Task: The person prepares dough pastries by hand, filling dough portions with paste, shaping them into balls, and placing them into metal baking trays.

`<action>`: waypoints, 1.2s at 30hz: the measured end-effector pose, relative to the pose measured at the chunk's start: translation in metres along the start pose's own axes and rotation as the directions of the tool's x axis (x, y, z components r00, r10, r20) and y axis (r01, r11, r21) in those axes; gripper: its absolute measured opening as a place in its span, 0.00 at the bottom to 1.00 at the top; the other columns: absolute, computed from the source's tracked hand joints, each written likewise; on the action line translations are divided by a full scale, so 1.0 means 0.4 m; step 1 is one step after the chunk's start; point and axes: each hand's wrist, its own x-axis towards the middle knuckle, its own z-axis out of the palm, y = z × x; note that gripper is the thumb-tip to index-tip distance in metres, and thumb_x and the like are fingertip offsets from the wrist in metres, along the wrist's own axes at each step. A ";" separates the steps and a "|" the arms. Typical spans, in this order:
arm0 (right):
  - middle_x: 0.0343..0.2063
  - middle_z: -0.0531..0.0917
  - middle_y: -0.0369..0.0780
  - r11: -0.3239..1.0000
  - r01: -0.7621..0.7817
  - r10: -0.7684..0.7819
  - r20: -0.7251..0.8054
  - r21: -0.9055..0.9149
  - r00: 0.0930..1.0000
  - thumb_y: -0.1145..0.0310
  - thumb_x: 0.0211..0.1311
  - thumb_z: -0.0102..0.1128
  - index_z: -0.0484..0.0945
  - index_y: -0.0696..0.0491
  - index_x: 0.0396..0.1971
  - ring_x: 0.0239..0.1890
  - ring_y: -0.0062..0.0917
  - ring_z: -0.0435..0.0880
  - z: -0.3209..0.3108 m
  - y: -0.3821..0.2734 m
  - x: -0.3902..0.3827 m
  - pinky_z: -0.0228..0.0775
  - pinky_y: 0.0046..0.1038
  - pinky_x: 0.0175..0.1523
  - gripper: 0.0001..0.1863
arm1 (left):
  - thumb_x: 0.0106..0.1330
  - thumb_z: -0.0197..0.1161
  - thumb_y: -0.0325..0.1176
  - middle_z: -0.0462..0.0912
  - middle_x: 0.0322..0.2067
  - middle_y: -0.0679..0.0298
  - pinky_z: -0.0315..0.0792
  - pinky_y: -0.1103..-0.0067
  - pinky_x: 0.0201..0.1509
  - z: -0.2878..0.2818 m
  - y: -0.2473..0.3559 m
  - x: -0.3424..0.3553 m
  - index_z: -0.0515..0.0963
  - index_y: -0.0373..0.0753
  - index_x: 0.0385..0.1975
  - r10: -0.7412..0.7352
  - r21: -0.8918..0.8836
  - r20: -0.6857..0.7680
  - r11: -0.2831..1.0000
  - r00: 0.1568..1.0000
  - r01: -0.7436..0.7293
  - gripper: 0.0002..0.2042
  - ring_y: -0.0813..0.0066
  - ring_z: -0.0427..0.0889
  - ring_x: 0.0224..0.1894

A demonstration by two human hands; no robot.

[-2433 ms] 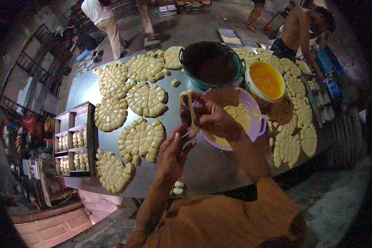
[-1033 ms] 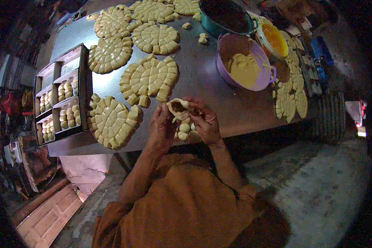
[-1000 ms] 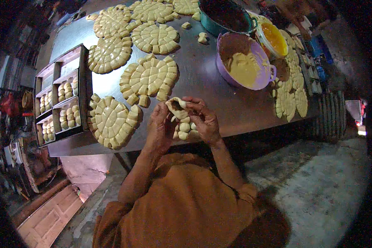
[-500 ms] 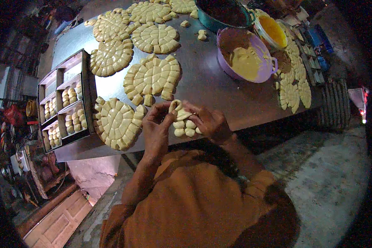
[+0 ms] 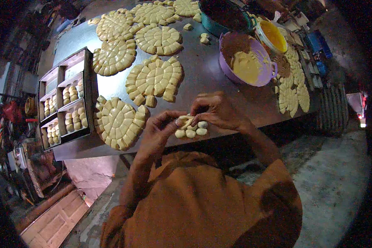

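Observation:
My left hand and my right hand both pinch a piece of pale dough near the table's front edge, the fingers closed on its folded rim; no filling shows in it now. Just below it several small dough balls lie in a cluster on the metal table. To the left are rounds of dough cut into segments, the closest one beside my left hand. A purple basin with pale yellow paste and brown smears stands beyond my right hand.
At left is a divided metal tray with dough balls in several compartments. Behind the basin stand a green tub and a white bucket of orange-yellow content. More dough rounds cover the right side; concrete floor shows below right.
The dough piece has come from over the purple basin down to above the balls. Its opening, which showed dark filling, is now pinched over. My right hand has turned over it.

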 end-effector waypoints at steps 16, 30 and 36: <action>0.47 0.79 0.48 0.723 0.136 -0.412 -0.265 -0.677 0.872 0.62 0.51 0.70 0.75 0.58 0.49 0.45 0.39 0.82 0.161 -0.039 -0.042 0.77 0.35 0.48 0.26 | 0.65 0.63 0.30 0.79 0.45 0.64 0.76 0.79 0.50 -0.004 -0.080 0.030 0.72 0.37 0.51 -0.093 -0.594 0.001 0.801 0.996 0.075 0.16 0.74 0.79 0.46; 0.30 0.85 0.40 0.971 -0.235 0.204 -0.618 0.031 0.759 0.72 0.52 0.69 0.84 0.54 0.30 0.33 0.30 0.85 0.150 -0.014 -0.018 0.77 0.29 0.38 0.05 | 0.66 0.62 0.30 0.77 0.47 0.62 0.71 0.76 0.58 0.039 -0.065 0.049 0.71 0.34 0.53 0.118 -0.380 -0.064 0.915 0.991 -0.133 0.17 0.74 0.77 0.50; 0.30 0.85 0.40 0.992 -0.085 0.016 -0.577 -0.093 0.816 0.72 0.52 0.68 0.84 0.54 0.33 0.31 0.32 0.85 0.138 0.011 -0.031 0.77 0.31 0.38 0.07 | 0.66 0.64 0.33 0.80 0.42 0.62 0.76 0.79 0.51 0.050 -0.052 0.056 0.75 0.32 0.47 -0.097 -0.376 -0.164 0.926 0.982 0.028 0.15 0.75 0.80 0.43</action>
